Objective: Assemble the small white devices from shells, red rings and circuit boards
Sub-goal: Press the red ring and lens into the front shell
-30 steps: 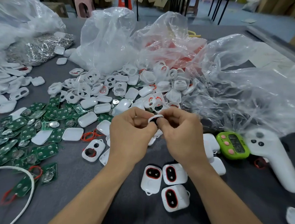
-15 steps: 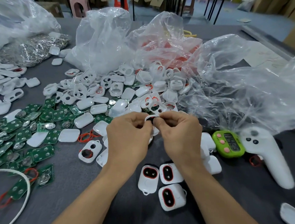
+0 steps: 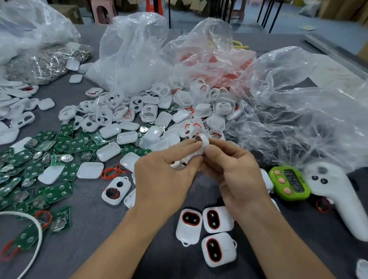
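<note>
Three devices [image 3: 214, 219] done; piles of shells [image 3: 150, 114] and boards [image 3: 60, 194] wait.
Left hand [image 3: 164, 180] and right hand [image 3: 238, 177] both pinch one shell [image 3: 203, 145].

This is looking like a small assembly workshop: white shells [image 3: 150, 114] and green circuit boards [image 3: 20, 159] are lying heaped across a grey worktable [image 3: 103, 230] beside clear plastic bags [image 3: 136, 53], with cardboard boxes [image 3: 67, 13] standing behind.

Green timer [image 3: 289, 183], 3 o'clock on the surface [image 3: 103, 220]: dark LCD shows pale segment digits, lying sideways, too blurred to read with confidence. Coin cells [image 3: 66, 158] on the circuit boards [image 3: 58, 192], 9 o'clock: stamped marks too small to read. No other text legible.
</note>
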Action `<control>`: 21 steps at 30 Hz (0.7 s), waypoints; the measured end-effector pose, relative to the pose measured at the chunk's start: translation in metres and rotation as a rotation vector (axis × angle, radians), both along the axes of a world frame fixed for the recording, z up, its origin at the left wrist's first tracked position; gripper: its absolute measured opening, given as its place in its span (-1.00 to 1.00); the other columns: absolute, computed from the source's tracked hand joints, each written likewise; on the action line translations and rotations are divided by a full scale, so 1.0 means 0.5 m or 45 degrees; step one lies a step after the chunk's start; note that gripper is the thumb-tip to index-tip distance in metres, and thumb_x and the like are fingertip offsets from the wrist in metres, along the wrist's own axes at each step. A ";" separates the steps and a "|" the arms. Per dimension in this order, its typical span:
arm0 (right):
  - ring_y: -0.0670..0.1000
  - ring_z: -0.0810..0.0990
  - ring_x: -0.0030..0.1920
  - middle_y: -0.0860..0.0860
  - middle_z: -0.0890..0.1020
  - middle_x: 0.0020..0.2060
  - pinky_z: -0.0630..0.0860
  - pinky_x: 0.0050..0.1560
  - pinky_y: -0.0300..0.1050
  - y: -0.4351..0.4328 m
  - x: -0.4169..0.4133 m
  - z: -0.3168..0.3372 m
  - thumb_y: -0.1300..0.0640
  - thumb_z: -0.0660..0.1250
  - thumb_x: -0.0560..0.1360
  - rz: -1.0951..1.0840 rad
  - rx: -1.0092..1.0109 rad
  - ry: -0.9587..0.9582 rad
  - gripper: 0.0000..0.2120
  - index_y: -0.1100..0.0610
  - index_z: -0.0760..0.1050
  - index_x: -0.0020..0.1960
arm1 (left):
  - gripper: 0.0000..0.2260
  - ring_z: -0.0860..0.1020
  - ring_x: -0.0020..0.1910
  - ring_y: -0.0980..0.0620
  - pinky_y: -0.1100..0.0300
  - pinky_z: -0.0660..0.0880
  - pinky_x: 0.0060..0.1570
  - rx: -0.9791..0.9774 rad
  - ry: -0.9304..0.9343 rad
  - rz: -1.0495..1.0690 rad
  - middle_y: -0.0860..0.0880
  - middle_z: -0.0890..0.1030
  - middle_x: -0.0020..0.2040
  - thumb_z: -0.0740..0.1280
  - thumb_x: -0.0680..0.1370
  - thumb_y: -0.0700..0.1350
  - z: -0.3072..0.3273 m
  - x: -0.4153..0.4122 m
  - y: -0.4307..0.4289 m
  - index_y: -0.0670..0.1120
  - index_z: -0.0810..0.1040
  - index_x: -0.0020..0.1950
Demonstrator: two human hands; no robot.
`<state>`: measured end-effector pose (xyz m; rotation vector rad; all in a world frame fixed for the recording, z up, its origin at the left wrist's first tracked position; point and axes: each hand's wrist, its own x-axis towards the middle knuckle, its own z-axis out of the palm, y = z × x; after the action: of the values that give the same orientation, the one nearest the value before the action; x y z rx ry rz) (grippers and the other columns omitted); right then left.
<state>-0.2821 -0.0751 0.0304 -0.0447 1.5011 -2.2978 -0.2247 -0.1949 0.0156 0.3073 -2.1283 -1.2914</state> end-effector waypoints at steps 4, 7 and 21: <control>-0.01 0.72 -0.15 0.08 0.75 -0.14 0.67 -0.03 -0.12 0.007 -0.007 -0.002 0.21 0.48 0.29 0.082 -0.126 -0.042 -0.87 0.07 0.75 -0.19 | -0.74 0.62 0.15 0.36 0.32 0.54 0.18 -0.012 0.082 -0.040 0.40 0.66 0.10 0.56 0.49 -0.15 -0.003 0.003 0.001 0.23 0.75 0.03; -0.02 0.72 -0.20 0.08 0.76 -0.14 0.68 -0.15 -0.16 0.014 -0.017 -0.003 0.23 0.46 0.33 0.098 -0.161 -0.143 -0.87 0.11 0.75 -0.17 | -0.59 0.59 0.16 0.39 0.30 0.51 0.22 0.059 0.104 0.051 0.45 0.62 0.15 0.61 0.42 -0.14 -0.001 0.003 0.001 0.37 0.68 0.05; -0.12 0.70 -0.20 0.01 0.74 -0.21 0.62 0.18 -0.07 0.002 -0.004 -0.013 0.18 0.49 0.33 0.121 -0.013 -0.148 -0.90 0.13 0.76 -0.18 | -0.64 0.59 -0.10 0.18 0.34 0.45 -0.07 -0.202 -0.132 0.148 0.06 0.72 -0.24 0.50 0.52 0.14 -0.017 0.005 0.010 0.23 0.63 0.32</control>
<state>-0.2842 -0.0742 0.0238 0.0141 1.3990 -2.1942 -0.2222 -0.1899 0.0070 0.4319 -2.2493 -1.0543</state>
